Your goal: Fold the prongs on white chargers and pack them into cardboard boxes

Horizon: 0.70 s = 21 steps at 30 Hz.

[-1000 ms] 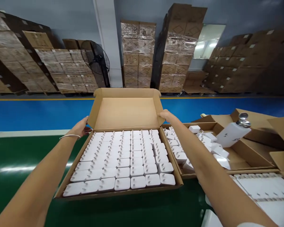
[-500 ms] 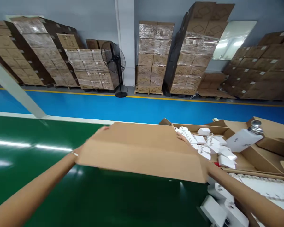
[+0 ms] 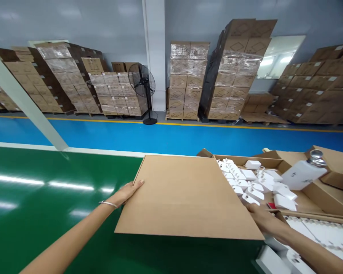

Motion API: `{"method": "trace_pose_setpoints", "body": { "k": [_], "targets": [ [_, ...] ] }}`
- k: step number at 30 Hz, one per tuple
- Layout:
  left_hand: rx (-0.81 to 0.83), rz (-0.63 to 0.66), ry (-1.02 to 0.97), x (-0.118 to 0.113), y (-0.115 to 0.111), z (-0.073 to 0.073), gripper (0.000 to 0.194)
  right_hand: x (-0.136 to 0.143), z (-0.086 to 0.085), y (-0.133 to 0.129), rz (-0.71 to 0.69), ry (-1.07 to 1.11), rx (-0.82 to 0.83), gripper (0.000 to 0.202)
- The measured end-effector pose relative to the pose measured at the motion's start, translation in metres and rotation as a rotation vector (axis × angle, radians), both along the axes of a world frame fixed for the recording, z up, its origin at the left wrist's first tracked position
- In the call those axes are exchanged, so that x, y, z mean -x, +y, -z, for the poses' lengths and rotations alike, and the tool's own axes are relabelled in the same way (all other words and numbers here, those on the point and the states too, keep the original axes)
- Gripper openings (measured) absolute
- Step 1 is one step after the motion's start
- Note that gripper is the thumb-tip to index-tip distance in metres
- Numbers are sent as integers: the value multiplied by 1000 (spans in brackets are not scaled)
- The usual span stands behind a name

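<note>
With its brown lid folded down, the carton point(image 3: 185, 194) sits between the left fingers point(image 3: 139, 183) and right fingers point(image 3: 252, 207), both gripping its sides.

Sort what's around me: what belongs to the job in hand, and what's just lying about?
In the job:
cardboard box, gripped by left hand and right hand
probably the white plugs beside it

Apparently just about:
metal-topped bottle
standing fan
stacked cartons by the wall

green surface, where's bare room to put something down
Bare: left of the left hand, up to the white strip; also on the near side of the brown carton. Crowded: right of it, with white adapters, bottle and open cartons.
</note>
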<state>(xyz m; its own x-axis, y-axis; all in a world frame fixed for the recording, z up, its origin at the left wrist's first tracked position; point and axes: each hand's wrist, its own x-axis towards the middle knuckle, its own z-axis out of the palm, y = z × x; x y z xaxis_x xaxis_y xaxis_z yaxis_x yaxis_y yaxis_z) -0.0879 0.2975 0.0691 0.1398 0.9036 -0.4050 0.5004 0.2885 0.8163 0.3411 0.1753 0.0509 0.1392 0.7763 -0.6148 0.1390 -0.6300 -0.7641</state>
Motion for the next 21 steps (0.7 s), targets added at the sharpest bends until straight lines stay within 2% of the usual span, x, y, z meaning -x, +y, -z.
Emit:
{"method": "trace_pose_setpoints", "body": {
  "k": [2,5,8,10,13,16,18,21],
  "targets": [
    [61,20,-65,-3,-9,13,68,2,5,-7,35,181,75,38],
    [87,-12,-109,1,-11,24,66,7,5,-11,172,533,135,56],
    [23,-38,-82,5,-6,30,64,23,5,-15,305,545,88,60],
    [-39,-29,-17,10,-5,31,63,38,5,-22,334,500,73,57],
    [-89,13,99,32,-12,27,57,63,6,-35,232,386,108,52],
    [-88,-23,172,73,-30,21,55,89,9,-39,64,259,52,47],
    [-26,-100,181,105,-50,19,56,107,13,-28,-84,218,-38,46],
    [59,-247,133,152,-91,22,57,137,19,8,-331,134,-123,46]
  ]
}}
